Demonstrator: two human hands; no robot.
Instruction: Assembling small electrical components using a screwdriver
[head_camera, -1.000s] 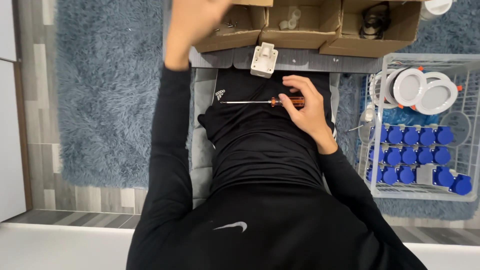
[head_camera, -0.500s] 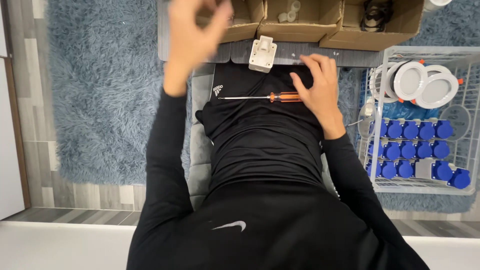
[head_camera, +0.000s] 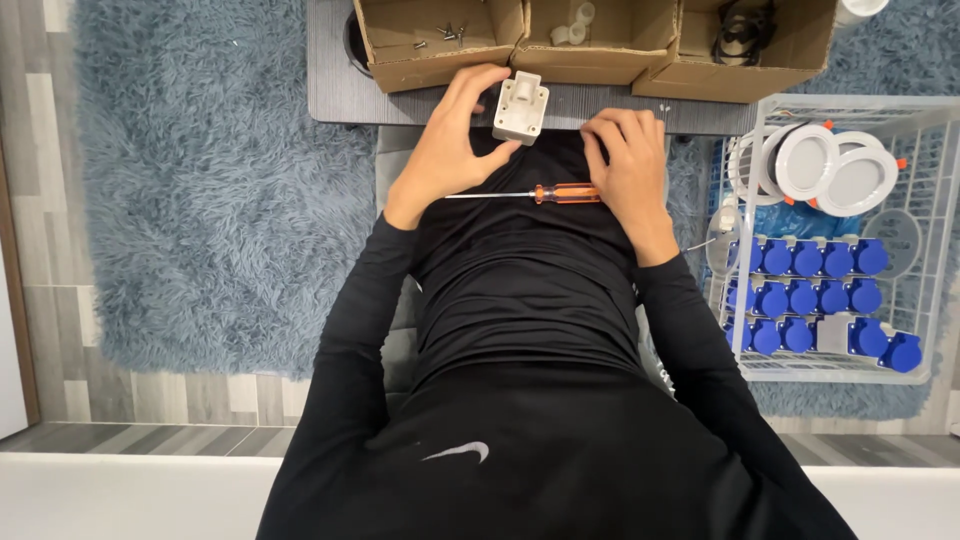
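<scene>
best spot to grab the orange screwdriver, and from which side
Grip the orange handle of the screwdriver, coming from above on the right hand side. It lies flat across the black cloth, thin metal shaft pointing toward the left hand, so the thick handle gives the surest hold.

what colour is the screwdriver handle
Orange, with a dark band; the screwdriver handle shows best in the head view.

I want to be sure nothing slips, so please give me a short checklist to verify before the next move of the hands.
1. Left hand touches the white plastic part: ok.
2. Part sits flat at the edge of the grey table: cannot tell.
3. Screwdriver lies on the lap, tip pointing left: ok.
4. Right hand grips the screwdriver: not ok, it only rests at the orange handle.
5. Screws are in the left cardboard box: ok.
</scene>
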